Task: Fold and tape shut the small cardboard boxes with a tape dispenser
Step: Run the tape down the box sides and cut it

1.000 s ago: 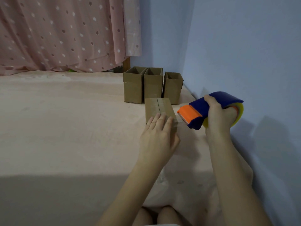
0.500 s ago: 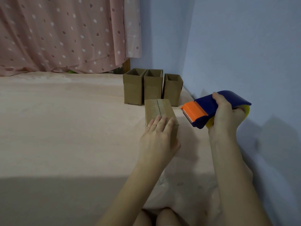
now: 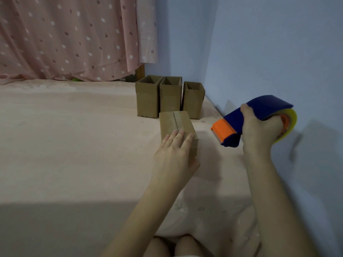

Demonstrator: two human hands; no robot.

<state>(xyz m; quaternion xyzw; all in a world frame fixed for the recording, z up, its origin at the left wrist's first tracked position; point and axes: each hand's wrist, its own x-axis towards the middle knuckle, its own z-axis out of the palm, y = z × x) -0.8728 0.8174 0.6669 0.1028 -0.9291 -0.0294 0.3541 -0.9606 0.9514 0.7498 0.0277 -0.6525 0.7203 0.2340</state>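
Cardboard box (image 3: 177, 125), folded shut and lying on its side, is found on the pink bed sheet (image 3: 74, 145) just in front of three open-topped boxes (image 3: 169, 98) that stand in a row at the far end, near the blue wall (image 3: 269, 52). A centre seam is seen along its upper face, and a glossy strip appears to cover that seam, though this cannot be told with certainty. The near end of the box is pressed down by the left hand (image 3: 174, 154), whose fingers are laid flat and straight across the top. The blue and orange tape dispenser (image 3: 246, 123) is held in the air to the right of the box, well clear of it, its handle enclosed by the curled fingers of the right hand (image 3: 259, 132); the orange blade end is pointed towards the box.

The taping step is judged to be in hand for this box. If another strip is needed, the dispenser would have to be brought down onto the far end of the seam and drawn nearward while the box is kept steady. Three boxes remain to be folded.
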